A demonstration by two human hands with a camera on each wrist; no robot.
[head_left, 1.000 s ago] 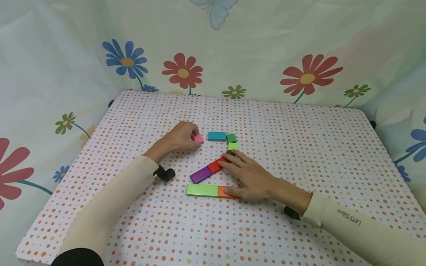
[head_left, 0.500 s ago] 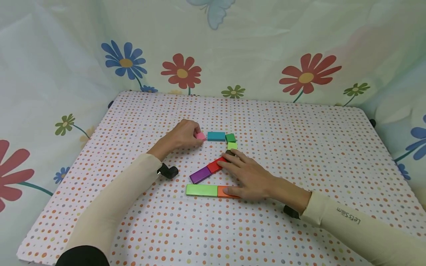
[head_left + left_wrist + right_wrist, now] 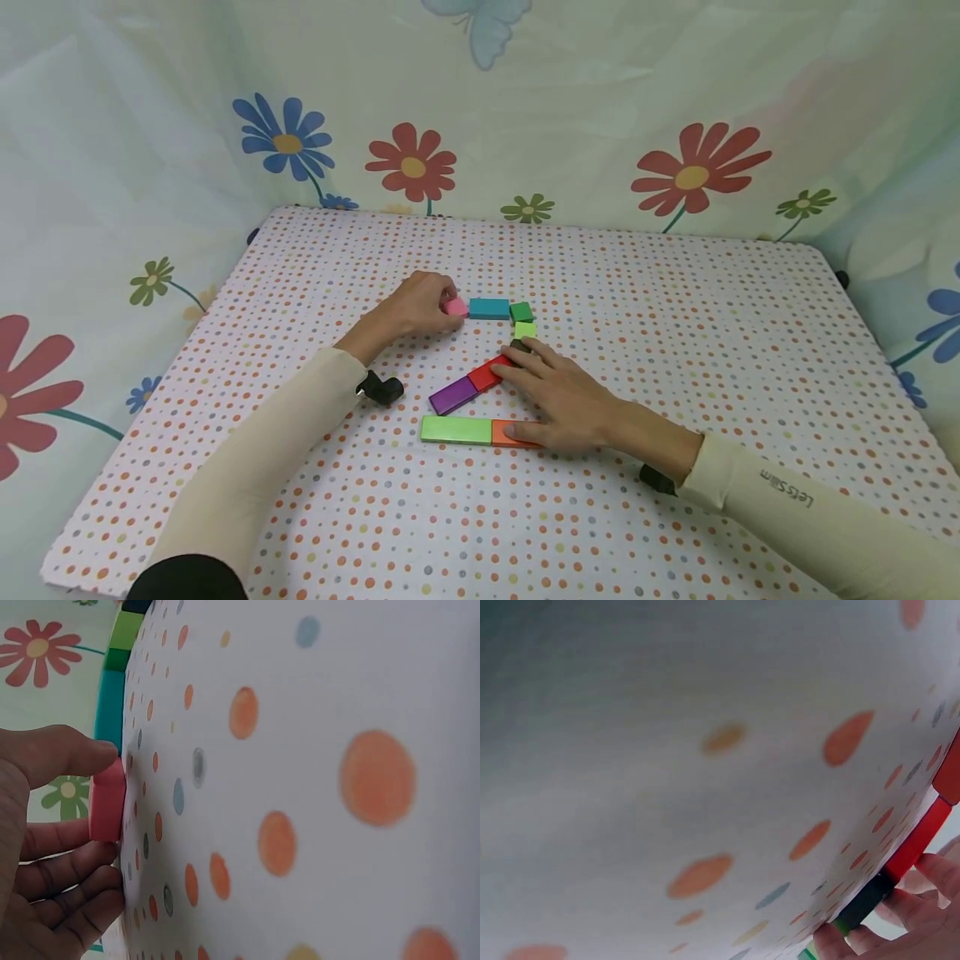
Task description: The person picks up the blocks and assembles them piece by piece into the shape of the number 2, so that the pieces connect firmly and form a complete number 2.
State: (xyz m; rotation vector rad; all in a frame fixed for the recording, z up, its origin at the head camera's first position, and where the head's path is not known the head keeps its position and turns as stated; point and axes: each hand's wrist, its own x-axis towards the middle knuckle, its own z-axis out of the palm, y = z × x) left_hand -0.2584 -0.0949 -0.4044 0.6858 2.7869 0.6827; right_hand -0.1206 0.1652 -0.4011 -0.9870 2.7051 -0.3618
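My left hand (image 3: 422,302) pinches a small pink block (image 3: 107,802) between thumb and fingers, right at the left end of a teal block (image 3: 489,309). A green block (image 3: 521,312) adjoins the teal one, with a light green block (image 3: 525,330) and a black block (image 3: 519,344) below it. My right hand (image 3: 566,407) lies spread over the row, fingers extended. Its fingertips rest along the black block and a red block (image 3: 921,838), while the thumb touches an orange block (image 3: 502,434), partly hidden under the hand.
A purple block (image 3: 453,396) continues the slanted row from the red one. In front lies a long lime block (image 3: 456,429), end to end with the orange. The dotted table (image 3: 675,333) meets a flowered curtain (image 3: 585,108) behind.
My left hand has slid the pink block to the right, from a gap away up to the teal block's end. The right hand has stayed in place.
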